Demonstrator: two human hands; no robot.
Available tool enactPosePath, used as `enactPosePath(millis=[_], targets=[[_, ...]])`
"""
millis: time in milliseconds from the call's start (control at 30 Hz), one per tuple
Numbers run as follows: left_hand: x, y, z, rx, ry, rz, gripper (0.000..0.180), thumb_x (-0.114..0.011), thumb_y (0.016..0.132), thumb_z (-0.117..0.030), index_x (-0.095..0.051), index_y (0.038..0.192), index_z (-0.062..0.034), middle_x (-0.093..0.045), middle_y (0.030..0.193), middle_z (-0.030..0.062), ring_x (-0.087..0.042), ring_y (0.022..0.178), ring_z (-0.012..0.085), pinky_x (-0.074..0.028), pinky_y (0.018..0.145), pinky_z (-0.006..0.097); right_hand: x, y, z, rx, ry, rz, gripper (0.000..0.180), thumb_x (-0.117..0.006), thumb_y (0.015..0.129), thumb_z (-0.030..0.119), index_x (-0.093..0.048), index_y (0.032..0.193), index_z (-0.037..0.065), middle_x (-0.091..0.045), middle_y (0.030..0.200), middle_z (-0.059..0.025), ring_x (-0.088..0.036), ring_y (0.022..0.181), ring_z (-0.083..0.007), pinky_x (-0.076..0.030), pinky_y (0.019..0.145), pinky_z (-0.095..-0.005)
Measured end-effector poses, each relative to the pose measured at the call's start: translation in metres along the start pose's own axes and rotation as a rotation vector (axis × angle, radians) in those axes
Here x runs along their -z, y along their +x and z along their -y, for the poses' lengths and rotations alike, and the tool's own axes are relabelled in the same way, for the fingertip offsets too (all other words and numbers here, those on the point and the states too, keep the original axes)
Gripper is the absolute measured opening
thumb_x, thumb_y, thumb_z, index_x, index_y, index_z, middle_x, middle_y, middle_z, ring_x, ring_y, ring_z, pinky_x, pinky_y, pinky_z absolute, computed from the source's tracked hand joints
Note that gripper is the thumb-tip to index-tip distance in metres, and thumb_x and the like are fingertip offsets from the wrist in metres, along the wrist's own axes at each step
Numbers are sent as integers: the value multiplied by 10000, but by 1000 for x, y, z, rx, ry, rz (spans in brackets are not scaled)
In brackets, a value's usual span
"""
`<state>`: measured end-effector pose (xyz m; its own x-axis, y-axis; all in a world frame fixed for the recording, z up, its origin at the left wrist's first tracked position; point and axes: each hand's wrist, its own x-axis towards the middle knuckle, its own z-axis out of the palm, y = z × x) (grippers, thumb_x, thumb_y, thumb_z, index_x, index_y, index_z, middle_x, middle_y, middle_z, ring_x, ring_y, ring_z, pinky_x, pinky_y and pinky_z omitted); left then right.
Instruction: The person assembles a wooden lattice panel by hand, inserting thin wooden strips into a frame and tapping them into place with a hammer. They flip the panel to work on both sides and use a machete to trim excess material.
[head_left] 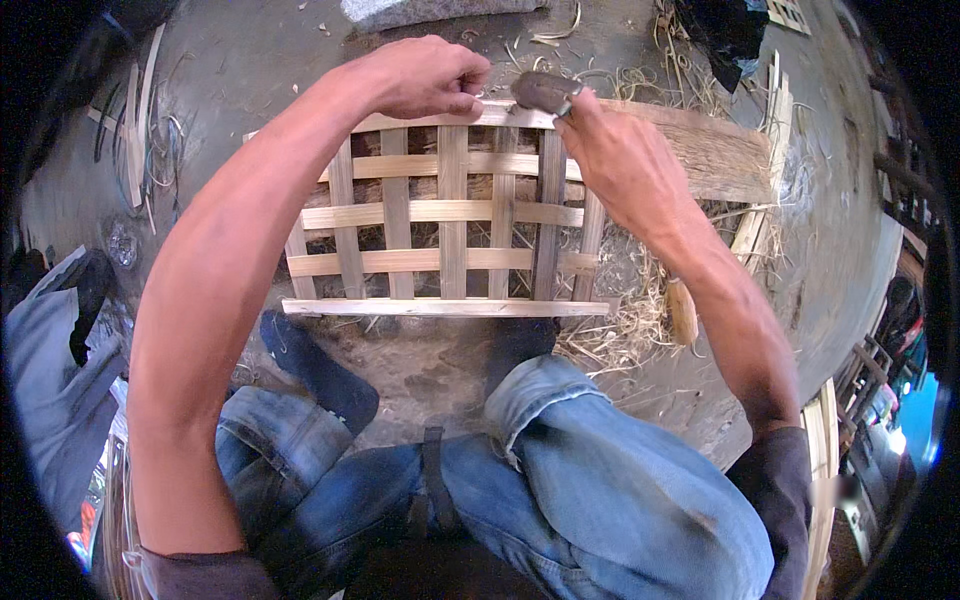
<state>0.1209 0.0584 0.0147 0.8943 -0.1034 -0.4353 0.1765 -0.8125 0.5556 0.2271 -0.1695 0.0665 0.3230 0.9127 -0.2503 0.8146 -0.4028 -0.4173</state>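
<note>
Grey concrete floor is pretty messy tbh. Far side's got a chunky pale grey stone block, and far right there's some crumpled black sheeting. Left: loose pale wooden strips, a crinkled wad of clear plastic, plus a draped grey-blue cloth nearer. Right side has curly straw-coloured shavings with a tan, rounded wooden piece lying by them, and long pale slats near right.
</note>
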Motion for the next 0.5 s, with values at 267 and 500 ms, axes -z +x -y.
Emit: enactPosePath(millis=[267,500], targets=[[0,2,7,-64,-75,-49,327,-663,879,-342,-548,881,-35,-609,790,151,-574,752,313,-435,682,439,0,3,-4,45,2,-41,238,-508,988,215,-544,1094,6,-618,683,-207,-613,608,-395,-478,562,-495],[3,1,4,-26,-82,-26,282,-675,878,-299,-577,885,-34,-628,780,134,-598,735,279,-458,676,410,-7,7,1,38,58,-70,216,-495,990,214,-502,1074,15,-625,708,-208,-613,665,-441,-469,553,-529]])
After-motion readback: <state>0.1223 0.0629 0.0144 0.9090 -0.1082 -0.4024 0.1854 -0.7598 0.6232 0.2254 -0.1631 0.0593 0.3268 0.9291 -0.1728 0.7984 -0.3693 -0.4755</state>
